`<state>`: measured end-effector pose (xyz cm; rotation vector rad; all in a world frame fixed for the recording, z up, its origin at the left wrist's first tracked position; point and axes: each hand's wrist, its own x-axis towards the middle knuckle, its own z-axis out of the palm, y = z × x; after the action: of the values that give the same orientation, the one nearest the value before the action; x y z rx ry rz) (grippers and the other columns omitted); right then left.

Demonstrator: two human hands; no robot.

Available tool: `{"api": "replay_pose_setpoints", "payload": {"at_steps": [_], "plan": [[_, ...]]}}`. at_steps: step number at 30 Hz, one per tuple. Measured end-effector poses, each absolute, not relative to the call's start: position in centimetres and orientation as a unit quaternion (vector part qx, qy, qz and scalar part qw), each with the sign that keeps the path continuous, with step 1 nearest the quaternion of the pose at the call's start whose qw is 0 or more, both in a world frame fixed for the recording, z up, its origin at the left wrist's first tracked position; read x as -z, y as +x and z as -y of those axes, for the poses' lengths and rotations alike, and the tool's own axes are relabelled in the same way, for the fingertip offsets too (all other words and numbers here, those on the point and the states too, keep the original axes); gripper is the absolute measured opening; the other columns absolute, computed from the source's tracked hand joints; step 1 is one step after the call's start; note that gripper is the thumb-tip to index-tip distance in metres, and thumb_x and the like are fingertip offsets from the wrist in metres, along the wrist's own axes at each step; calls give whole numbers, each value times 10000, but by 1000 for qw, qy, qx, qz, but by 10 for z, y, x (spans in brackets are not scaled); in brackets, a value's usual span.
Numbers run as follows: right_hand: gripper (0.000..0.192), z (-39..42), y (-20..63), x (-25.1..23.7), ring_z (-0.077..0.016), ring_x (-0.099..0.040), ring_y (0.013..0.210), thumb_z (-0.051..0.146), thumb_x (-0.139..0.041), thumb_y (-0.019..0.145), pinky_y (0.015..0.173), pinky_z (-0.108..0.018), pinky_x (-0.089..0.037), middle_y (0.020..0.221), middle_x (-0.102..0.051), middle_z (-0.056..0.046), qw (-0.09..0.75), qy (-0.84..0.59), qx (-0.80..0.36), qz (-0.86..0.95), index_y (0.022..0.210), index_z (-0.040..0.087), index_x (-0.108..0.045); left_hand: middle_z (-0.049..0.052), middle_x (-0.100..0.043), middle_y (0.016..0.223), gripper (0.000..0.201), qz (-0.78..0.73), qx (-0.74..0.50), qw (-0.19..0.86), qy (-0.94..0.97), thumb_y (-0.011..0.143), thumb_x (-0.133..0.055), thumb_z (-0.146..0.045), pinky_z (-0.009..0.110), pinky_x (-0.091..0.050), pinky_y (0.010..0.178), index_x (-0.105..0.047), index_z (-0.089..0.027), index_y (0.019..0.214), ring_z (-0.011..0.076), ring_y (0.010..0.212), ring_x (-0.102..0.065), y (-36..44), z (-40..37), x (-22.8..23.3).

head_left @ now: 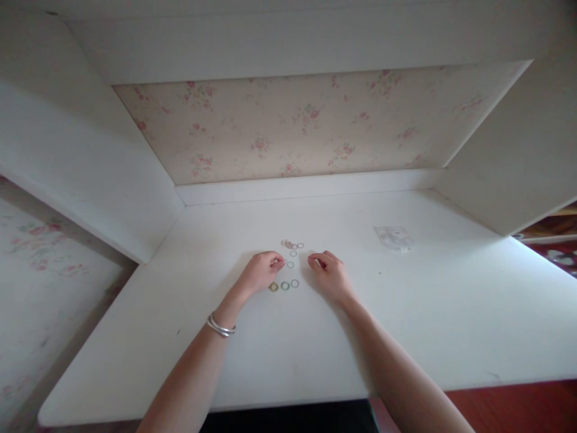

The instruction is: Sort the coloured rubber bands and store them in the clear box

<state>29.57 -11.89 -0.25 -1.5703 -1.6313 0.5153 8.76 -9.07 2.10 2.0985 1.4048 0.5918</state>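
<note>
Several small rings lie on the white table between my hands. My left hand (265,268) is closed in a pinch, with a thin ring (285,261) at its fingertips. Right beside it lies another thin ring (291,264). Just below are a yellowish ring (273,287), a green ring (285,286) and a thin pale ring (294,283) in a row. Farther back, a small cluster of rings (288,244) overlaps. My right hand (328,273) is to the right of the rings, thumb and fingers pressed together; whatever they may hold is hidden.
A clear plastic bag (393,238) lies flat on the white table (451,313) at the right. White side panels and a flowered back wall (311,129) enclose the table's far part. Silver bangles (220,326) circle my left wrist. The table's front edge runs below my forearms.
</note>
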Motion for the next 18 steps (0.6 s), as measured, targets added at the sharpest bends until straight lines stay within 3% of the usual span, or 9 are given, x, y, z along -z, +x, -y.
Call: {"api": "replay_pose_setpoints", "payload": {"at_steps": [8,18], "plan": [[297,119,295,4,-125,-501,626,371,-431,847,620,-250,-365,708,-545,-4,393,-618,-202,651,846,225,-689,21,-692,883,172,-459,-129,225,850,835,-518,-256,257,-435,767,-689,-239,829,173,826,-611,102,118,-48],[261,118,295,7,-106,-485,587,343,-456,841,578,-234,-349,710,-555,7,391,-613,-195,658,853,231,-691,6,-699,890,212,-440,-96,201,870,843,-489,-227,264,-432,773,-698,-264,842,178,858,-621,110,121,-40]]}}
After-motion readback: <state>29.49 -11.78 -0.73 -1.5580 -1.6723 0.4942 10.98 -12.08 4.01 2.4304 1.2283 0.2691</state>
